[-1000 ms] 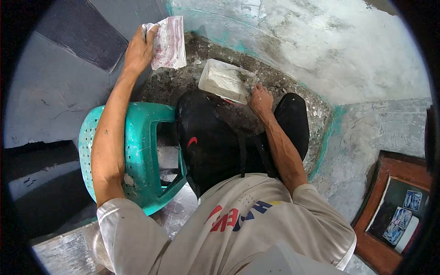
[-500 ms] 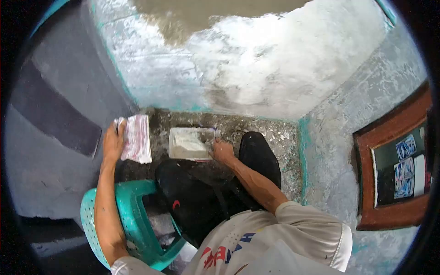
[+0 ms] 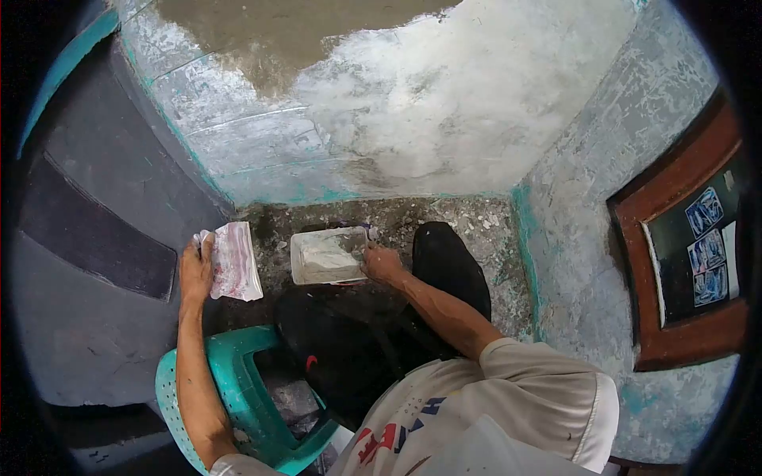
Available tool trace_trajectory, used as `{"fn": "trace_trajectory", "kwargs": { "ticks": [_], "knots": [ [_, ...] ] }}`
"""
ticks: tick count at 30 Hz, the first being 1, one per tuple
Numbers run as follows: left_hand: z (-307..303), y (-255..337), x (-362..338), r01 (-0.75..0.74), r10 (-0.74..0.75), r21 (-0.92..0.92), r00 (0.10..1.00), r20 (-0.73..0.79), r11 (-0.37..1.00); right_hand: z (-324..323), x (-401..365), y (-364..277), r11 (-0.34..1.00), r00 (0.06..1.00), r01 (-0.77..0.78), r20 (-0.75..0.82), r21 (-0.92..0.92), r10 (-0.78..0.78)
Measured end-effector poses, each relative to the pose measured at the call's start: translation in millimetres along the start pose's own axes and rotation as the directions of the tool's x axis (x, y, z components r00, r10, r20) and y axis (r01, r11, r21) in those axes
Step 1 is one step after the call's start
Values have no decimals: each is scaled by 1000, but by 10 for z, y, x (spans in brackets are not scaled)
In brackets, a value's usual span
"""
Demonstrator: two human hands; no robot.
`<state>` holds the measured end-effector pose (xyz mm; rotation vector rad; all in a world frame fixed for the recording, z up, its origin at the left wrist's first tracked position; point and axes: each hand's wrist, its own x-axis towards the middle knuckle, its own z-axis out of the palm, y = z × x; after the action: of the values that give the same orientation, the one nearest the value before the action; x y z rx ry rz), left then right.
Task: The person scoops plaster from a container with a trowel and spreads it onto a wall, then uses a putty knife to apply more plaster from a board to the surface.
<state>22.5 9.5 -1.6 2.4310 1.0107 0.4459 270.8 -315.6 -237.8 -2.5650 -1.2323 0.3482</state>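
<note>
Left hand: your left hand (image 3: 196, 270) is closed on the left edge of a folded cloth (image 3: 236, 260), with your arm stretched straight out over the stool.
Cloth: pink and white stripes, folded flat, held low beside the dark grey panel (image 3: 95, 238). It is just left of the tray but not touching it (it could be paper, the view is too small to tell).
Right hand: your right hand (image 3: 382, 263) sits at the right rim of the tray with the fingers curled in. You cannot tell from here whether they grip anything.
Tray: a white rectangular tray (image 3: 298, 262) lies on the floor, just ahead of your knees and near the foot of the wall. A pale paste (image 3: 327, 255) is heaped in its middle.
Floor: rough, speckled grey floor (image 3: 468, 226), with a teal line where it meets the walls.
Wall: the wall (image 3: 444, 103) ahead of you has a wide whitish patch, and a brown-grey patch above it to the left.
Stool: a green plastic stool (image 3: 238, 389) stands under your left forearm, beside your left leg.
Trousers: your black trousers (image 3: 448, 270) cover both knees, and the right knee is just right of your right hand.
Frame: a brown wooden frame (image 3: 683, 349) hangs on the right-hand wall, well apart from both hands, with small blue pictures inside it.
</note>
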Motion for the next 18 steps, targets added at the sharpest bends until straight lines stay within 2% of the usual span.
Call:
{"fn": "trace_trajectory", "kwargs": {
  "ticks": [2, 5, 7, 11, 14, 16, 18],
  "knots": [
    [25, -67, 38, -32, 32, 17, 999, -22, 999, 16, 0, 13, 1000, 1000, 10, 3, 0, -10],
    [28, -91, 65, 6, -5, -14, 999, 35, 1000, 33, -5, 14, 1000, 1000, -3, -2, 8, 3],
    [16, -16, 12, -52, 51, -14, 998, -35, 999, 72, 12, 37, 1000, 999, 6, -47, 19, -5],
    [3, 59, -10, -20, 20, 16, 999, -49, 1000, 45, 24, 35, 999, 1000, -15, 24, -44, 16],
    [8, 47, -5, -5, 5, -10, 1000, -25, 1000, 74, 24, 33, 1000, 1000, -12, -10, -9, 12],
    [32, 22, 4, -39, 42, 42, 996, -83, 998, 68, 17, 22, 1000, 999, -7, -46, -20, 6],
    [-5, 55, -1, -28, 29, 17, 999, -45, 999, 60, 24, 27, 1000, 999, -1, -33, -23, 1]
  ]
}}
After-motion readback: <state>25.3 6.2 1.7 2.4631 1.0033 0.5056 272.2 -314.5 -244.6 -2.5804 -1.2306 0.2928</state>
